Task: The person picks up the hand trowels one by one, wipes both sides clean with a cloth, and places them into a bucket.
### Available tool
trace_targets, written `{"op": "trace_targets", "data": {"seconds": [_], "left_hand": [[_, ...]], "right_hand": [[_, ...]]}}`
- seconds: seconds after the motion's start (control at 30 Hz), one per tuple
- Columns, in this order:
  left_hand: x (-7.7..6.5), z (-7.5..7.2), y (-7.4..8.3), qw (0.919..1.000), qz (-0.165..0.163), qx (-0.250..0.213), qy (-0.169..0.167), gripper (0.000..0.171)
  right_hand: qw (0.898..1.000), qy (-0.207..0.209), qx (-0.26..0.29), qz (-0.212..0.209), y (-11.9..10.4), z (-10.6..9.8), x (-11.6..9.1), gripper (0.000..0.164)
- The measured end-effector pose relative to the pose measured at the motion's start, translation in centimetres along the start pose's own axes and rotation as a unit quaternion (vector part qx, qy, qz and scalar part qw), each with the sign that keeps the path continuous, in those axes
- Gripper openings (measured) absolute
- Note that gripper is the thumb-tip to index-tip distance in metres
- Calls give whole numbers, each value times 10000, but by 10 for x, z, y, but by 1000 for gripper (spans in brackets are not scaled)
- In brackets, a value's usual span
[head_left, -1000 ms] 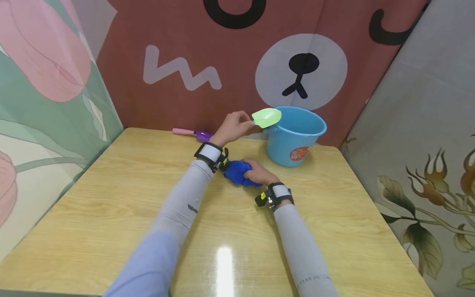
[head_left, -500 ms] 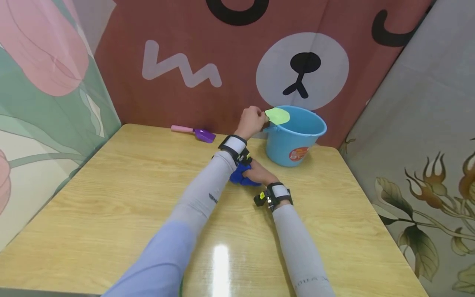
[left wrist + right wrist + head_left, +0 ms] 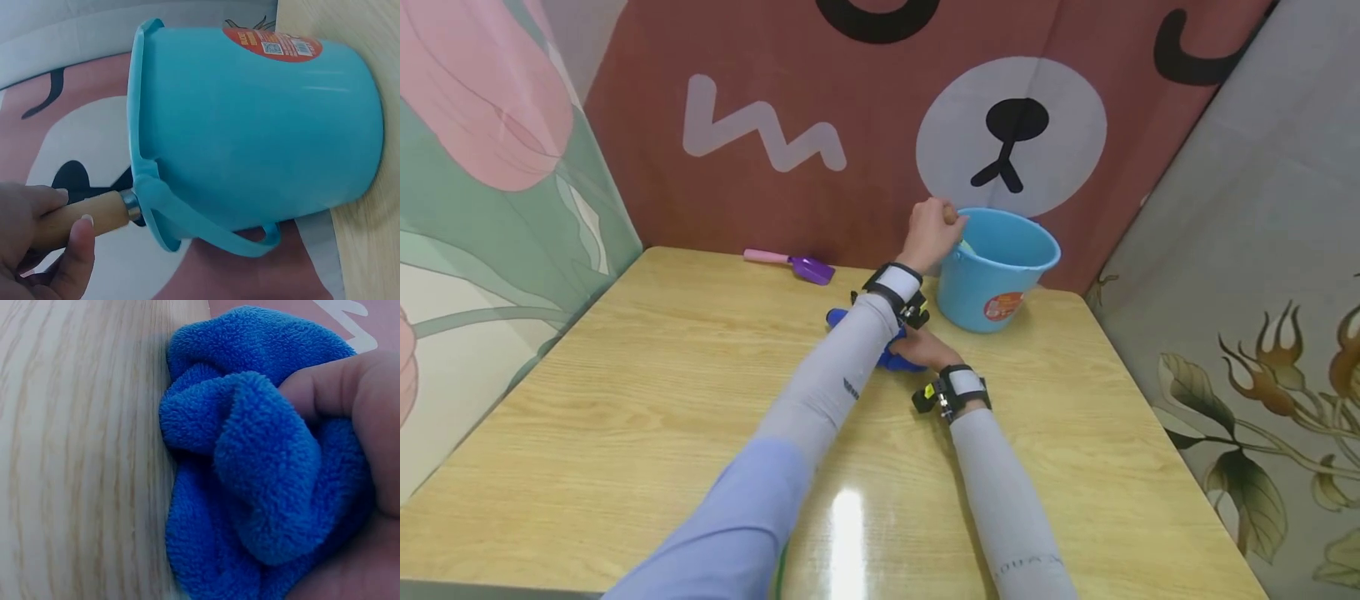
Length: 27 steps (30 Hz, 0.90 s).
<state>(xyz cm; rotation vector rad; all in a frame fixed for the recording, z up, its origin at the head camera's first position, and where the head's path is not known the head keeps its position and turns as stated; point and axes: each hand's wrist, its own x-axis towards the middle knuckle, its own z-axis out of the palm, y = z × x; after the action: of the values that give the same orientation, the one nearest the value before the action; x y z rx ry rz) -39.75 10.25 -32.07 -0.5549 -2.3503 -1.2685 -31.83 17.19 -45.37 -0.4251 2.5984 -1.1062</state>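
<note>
My left hand [image 3: 931, 233] holds a small trowel [image 3: 94, 215] by its wooden handle, at the left rim of the light blue bucket [image 3: 973, 292]. In the head view only a sliver of the trowel's pale green blade shows; the bucket wall hides the rest. The bucket stands upright at the back right of the table. Closer to me, my right hand [image 3: 932, 348] grips a bunched blue cloth [image 3: 269, 469] against the tabletop, thumb pressed into its folds. My left forearm partly covers the cloth in the head view.
A purple scoop [image 3: 811, 269] with a pink handle lies along the table's back edge, left of my hands. Behind the wooden table [image 3: 647, 400] hangs a cloth printed with a bear face. Part of a green edge [image 3: 781, 575] shows beside my left sleeve.
My left hand has moved right toward the bucket, and the trowel's green blade has gone down inside the rim. My right hand stays on the blue cloth.
</note>
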Motion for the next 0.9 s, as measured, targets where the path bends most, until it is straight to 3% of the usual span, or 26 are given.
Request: {"op": "trace_targets", "data": {"seconds": [0.13, 0.27, 0.57, 0.9], "left_hand": [[0, 3, 6, 9999, 39, -75, -97, 38], [1, 7, 8, 9996, -20, -123, -251, 28], [0, 16, 3, 9974, -94, 275, -661, 16], [-1, 12, -7, 9967, -71, 443, -670, 19]], "right_hand": [[9998, -105, -59, 185, -1, 0, 0, 78], [9999, -132, 88, -25, -1, 2, 2, 76], [9992, -142, 99, -365, 0, 8, 8, 70], [9987, -300, -282, -311, -6, 10, 10, 70]]}}
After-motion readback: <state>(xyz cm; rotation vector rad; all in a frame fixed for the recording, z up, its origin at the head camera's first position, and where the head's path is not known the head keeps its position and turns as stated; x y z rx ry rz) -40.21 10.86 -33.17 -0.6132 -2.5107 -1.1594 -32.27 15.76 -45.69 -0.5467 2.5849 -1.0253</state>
